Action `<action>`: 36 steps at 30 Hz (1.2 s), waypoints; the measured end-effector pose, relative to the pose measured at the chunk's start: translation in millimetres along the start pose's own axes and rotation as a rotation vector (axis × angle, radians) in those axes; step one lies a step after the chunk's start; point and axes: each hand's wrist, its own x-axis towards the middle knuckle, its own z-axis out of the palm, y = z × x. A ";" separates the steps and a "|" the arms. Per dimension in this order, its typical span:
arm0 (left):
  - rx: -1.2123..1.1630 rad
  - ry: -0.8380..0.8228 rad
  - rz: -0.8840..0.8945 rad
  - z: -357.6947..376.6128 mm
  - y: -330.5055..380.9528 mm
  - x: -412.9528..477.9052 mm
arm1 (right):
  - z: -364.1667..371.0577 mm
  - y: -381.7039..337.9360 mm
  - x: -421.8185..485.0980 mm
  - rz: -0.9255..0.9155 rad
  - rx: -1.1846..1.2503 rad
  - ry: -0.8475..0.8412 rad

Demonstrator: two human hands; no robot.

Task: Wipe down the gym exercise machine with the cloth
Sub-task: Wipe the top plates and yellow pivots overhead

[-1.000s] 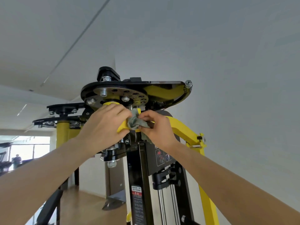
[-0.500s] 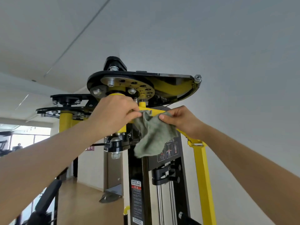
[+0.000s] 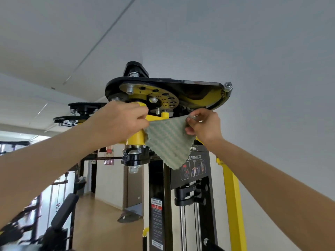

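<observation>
Black plate (image 3: 190, 84) overhead; yellow post (image 3: 136, 138) centre frame. Both hands raised, left hand (image 3: 119, 122) and right hand (image 3: 204, 125) pinching cloth (image 3: 168, 142) corners, stretched between.

Left grip (image 3: 117, 122), right grip (image 3: 204, 125) overhead, pinched.

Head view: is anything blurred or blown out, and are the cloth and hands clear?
Head view: the cloth, left hand and right hand are sharp; the gym equipment at lower left is smeared by blur; the window at far left is overexposed; wide-angle distortion bends the frame edges.
</observation>
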 end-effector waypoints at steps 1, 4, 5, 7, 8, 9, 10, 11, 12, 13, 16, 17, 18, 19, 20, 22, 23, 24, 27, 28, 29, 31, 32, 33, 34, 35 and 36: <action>0.005 -0.014 -0.017 0.3 0.3 1.1 | 7.0 1.6 -1.9 0.015 0.081 0.008; -0.042 -0.020 -0.141 -0.3 8.1 5.5 | 22.8 11.7 -5.1 -0.049 0.105 0.012; -0.062 -0.004 -0.185 -0.6 11.3 6.4 | 25.1 14.7 -6.8 -0.101 0.060 -0.016; -0.085 0.019 -0.244 -0.2 15.5 6.7 | 25.5 17.6 -11.0 -0.186 0.017 -0.119; -0.069 0.020 -0.260 1.0 17.4 6.7 | 23.7 19.0 -13.3 -0.223 0.021 -0.168; -0.033 0.020 -0.263 2.8 19.2 6.5 | 21.5 19.8 -15.4 -0.272 0.027 -0.212; 0.006 0.019 -0.262 4.7 20.9 6.7 | 20.0 20.5 -17.2 -0.330 0.023 -0.252; 0.034 0.022 -0.260 6.5 22.5 7.2 | 19.1 21.7 -18.7 -0.387 -0.006 -0.289; 0.052 0.017 -0.257 7.7 24.1 8.6 | 20.0 22.8 -19.8 -0.437 -0.061 -0.317; 0.060 0.014 -0.254 7.8 25.3 9.2 | 22.8 22.9 -21.2 -0.477 -0.137 -0.333; 0.065 0.014 -0.235 8.8 27.7 11.6 | 33.6 23.3 -19.4 -0.564 -0.291 -0.316; 0.068 0.016 -0.231 8.4 27.2 11.5 | 36.0 23.5 -17.8 -0.577 -0.307 -0.308; 0.073 0.017 -0.233 7.9 26.4 11.2 | 37.5 24.4 -16.0 -0.584 -0.314 -0.300; 0.082 0.017 -0.234 7.4 26.2 11.4 | 38.2 26.3 -14.1 -0.593 -0.317 -0.293; 0.091 0.016 -0.222 7.5 26.7 12.4 | 38.1 29.1 -12.0 -0.595 -0.304 -0.289; 0.095 -0.009 -0.136 10.9 29.0 16.6 | 35.6 35.3 -7.2 -0.552 -0.230 -0.297; 0.096 -0.040 -0.075 13.4 29.9 19.9 | 34.2 38.2 -4.3 -0.535 -0.204 -0.306; 0.098 -0.086 -0.010 15.7 30.8 24.3 | 33.0 41.3 -0.3 -0.534 -0.207 -0.313; 0.111 -0.234 0.113 19.6 29.6 37.2 | 29.2 50.0 12.5 -0.597 -0.328 -0.306; 0.129 -0.269 0.123 20.5 29.7 40.2 | 26.9 52.7 16.7 -0.613 -0.353 -0.304; 0.152 -0.292 0.123 22.7 29.8 41.8 | 24.5 55.4 20.9 -0.621 -0.364 -0.312; 0.199 -0.321 0.096 27.5 33.1 45.2 | 18.6 61.5 29.2 -0.627 -0.362 -0.343; 0.219 -0.332 0.077 30.7 36.5 47.4 | 15.4 65.2 33.2 -0.632 -0.357 -0.355; 0.238 -0.340 0.057 34.2 41.0 50.9 | 11.8 69.5 36.6 -0.639 -0.355 -0.361; 0.255 -0.345 0.035 38.2 46.0 55.6 | 8.0 74.2 40.0 -0.643 -0.356 -0.362; 0.267 -0.349 0.013 42.6 51.6 61.2 | 3.8 79.0 43.0 -0.640 -0.362 -0.360; 0.271 -0.354 -0.004 47.2 57.4 67.3 | -0.4 84.1 45.9 -0.631 -0.371 -0.357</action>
